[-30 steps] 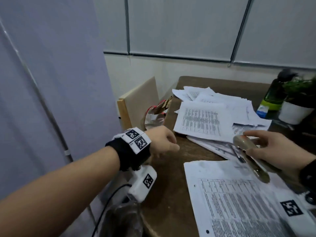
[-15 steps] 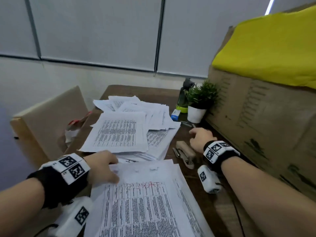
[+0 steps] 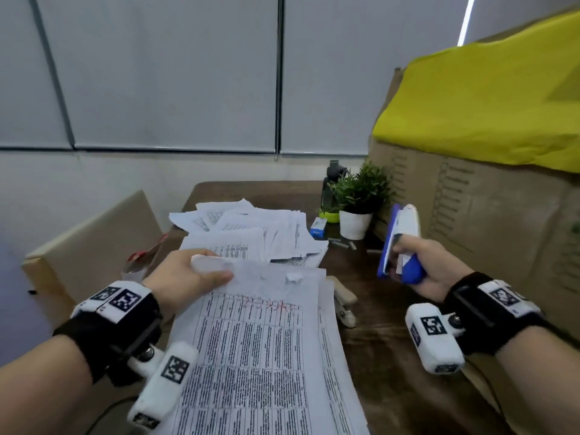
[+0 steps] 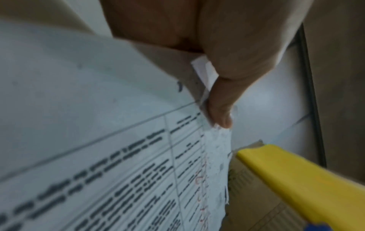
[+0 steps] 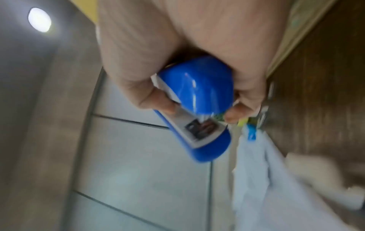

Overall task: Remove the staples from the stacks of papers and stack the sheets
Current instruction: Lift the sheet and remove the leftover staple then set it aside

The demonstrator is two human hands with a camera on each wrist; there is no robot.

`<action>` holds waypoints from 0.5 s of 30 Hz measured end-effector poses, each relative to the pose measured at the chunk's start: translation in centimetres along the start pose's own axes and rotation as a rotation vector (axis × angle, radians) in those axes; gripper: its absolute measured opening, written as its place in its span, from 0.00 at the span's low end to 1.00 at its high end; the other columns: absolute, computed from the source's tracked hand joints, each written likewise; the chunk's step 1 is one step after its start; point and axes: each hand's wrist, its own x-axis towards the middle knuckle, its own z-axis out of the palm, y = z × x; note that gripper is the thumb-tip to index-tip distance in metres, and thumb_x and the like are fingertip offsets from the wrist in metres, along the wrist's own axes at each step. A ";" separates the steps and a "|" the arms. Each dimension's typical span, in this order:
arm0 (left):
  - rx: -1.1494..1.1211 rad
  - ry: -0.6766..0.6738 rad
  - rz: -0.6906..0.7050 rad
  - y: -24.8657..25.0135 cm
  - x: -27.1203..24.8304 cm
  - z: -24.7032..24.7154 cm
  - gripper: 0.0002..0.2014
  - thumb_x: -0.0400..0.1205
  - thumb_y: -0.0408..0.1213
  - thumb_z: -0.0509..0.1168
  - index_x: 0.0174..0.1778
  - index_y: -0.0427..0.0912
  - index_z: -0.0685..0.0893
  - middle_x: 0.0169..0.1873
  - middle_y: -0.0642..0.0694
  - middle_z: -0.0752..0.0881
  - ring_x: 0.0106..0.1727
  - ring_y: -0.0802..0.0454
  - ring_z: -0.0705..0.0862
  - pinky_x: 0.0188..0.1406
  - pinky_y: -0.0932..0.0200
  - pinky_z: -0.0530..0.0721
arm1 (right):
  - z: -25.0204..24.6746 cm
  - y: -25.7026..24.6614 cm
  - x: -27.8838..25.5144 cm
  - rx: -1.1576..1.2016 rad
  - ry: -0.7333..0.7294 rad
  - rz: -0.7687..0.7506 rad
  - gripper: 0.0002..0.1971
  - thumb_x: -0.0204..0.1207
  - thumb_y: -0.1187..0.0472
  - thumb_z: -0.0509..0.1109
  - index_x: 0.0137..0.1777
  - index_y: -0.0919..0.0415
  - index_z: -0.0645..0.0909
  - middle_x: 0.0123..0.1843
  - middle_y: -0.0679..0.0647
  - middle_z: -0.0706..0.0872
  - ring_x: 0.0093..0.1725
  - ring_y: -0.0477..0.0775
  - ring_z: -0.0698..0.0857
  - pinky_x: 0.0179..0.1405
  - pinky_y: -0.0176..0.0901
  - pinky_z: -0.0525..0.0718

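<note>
Far left in head view: a beige chair back (image 3: pixel 91 243), cut by the L edge, w/ something red (image 3: pixel 147 251) behind it, too hidden to name. L hand (image 3: pixel 185 274) pinches the top-left corner of the near paper stack (image 3: pixel 260 356), thumb on top, other fingers under the sheets & out of sight. Left wrist view confirms: thumb (image 4: pixel 219 112) pressed on a folded-over corner; print there is blurred, only table lines & some red scribble legible as marks. No staple can be made out at that corner in either view. The stack runs off the bottom of the frame.

Behind it on the brown table (image 3: pixel 376 356): a loose heap of printed sheets (image 3: pixel 251 233), edges overlapping, count unclear. Just R of the near stack lies a beige stapler (image 3: pixel 343 301), partly covered by the paper edge.

Farther back: a small blue box (image 3: pixel 318 227), a dark bottle (image 3: pixel 332 189) half hidden by a potted plant (image 3: pixel 357 199), & small bits on the table beside the pot, too small to ID.

R hand (image 3: pixel 420 265) is up off the table, fingers wrapped round a blue & white stapler-type tool (image 3: pixel 400 243), nose pointing up. Right wrist view is motion-blurred; label on the tool unreadable. Far R: a cardboard box (image 3: pixel 486 221) under yellow cloth (image 3: pixel 486 98), both cropped.
</note>
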 end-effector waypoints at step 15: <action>-0.366 0.346 0.256 4.5 -3.9 -6.1 0.10 0.75 0.32 0.76 0.47 0.44 0.83 0.42 0.40 0.90 0.35 0.50 0.89 0.34 0.57 0.88 | 10.5 0.9 -9.9 0.054 -0.577 -0.202 0.36 0.54 0.73 0.71 0.68 0.68 0.73 0.63 0.73 0.83 0.57 0.69 0.85 0.58 0.67 0.83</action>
